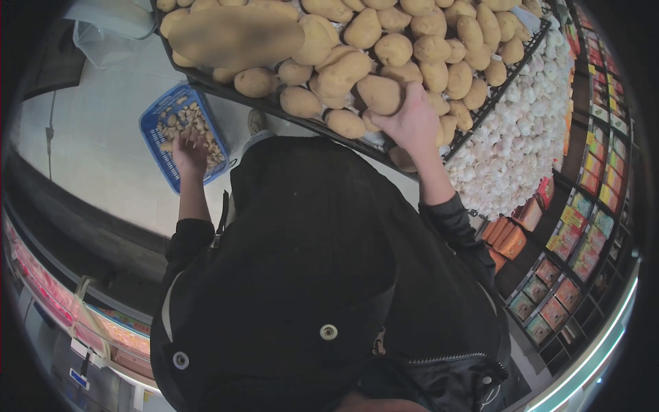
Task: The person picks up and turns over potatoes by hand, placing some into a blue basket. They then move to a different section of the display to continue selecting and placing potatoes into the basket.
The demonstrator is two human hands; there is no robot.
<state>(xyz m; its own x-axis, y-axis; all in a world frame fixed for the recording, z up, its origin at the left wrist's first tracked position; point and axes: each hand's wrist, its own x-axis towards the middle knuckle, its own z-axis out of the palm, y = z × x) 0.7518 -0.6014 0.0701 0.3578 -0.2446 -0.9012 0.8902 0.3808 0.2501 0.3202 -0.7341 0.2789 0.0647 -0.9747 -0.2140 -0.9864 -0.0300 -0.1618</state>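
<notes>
My right hand [414,122] is at the front of a dark display bin, its fingers closed around a large potato [379,95]. Many more potatoes [300,101] lie heaped around it in the bin. On the left, my left hand [189,152] hangs above a blue plastic basket [152,141], fingers apart and nothing visible in them. Inside that basket are many small, knobbly tan pieces [193,119] that look like ginger. The basket's exact support is hidden, but it appears low, near the floor.
White garlic bulbs [511,147] fill the section right of the potatoes. Shelves with boxed goods [566,233] curve along the right. Orange packages [504,237] sit below the garlic. A lit display case [62,295] stands at lower left, and a clear plastic bag [103,42] is at upper left.
</notes>
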